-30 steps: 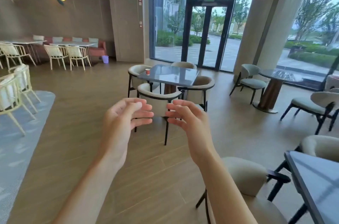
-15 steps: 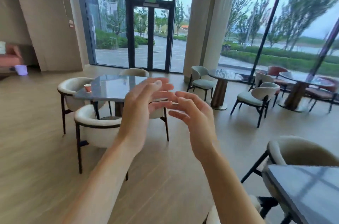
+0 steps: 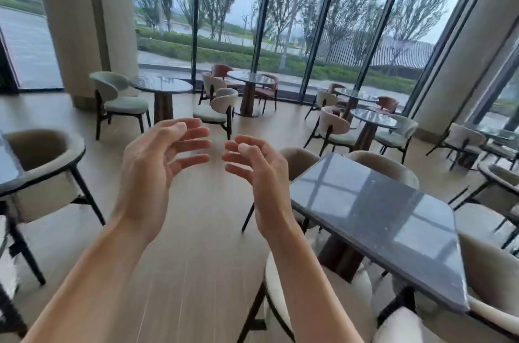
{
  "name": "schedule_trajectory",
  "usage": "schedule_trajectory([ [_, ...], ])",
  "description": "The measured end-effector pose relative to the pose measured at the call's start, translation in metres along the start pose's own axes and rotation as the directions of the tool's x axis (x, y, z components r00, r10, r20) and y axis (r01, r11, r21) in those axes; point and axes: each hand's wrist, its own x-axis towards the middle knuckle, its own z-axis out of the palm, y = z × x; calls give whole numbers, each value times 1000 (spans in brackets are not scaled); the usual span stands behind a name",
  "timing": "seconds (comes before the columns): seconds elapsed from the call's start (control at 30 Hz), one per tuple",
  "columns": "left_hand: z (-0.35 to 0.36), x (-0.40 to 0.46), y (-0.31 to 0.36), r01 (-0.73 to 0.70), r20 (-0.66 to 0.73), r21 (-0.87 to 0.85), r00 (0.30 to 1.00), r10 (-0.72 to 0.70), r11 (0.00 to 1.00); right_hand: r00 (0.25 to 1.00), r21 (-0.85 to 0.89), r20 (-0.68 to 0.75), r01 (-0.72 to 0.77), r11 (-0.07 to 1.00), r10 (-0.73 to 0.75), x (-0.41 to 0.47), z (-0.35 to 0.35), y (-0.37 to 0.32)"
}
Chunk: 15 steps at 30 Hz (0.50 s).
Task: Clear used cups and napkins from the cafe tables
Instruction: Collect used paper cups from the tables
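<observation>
Two empty hands, the left hand (image 3: 157,171) and right hand (image 3: 259,174), hover fingers spread, palms facing, apart; a grey square table (image 3: 376,219) stands just right of them

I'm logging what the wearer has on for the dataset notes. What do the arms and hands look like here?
Both forearms are bare up to the frame's edge: no sleeves or cuffs show. The left hand and right hand wear no gloves, and no rings, watch or wristband can be seen. Fingernails are short and unpainted.
</observation>
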Motion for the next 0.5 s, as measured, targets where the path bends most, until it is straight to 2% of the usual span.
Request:
schedule_trajectory([
  [0.17,-112,12,40,-24,-65,27,998,26,999,999,-6,40,-21,1000,21,-7,119,24],
  [0.3,-243,15,72,-46,-247,118,966,74,992,979,40,192,-70,997,62,-5,246,64],
  [0.4,-369,8,100,-39,-435,178,893,114,983,935,111,340,-141,984,95,-10,366,107],
  [0.5,-494,-11,136,-25,-608,271,771,191,962,862,160,493,-222,962,117,-31,496,151],
])
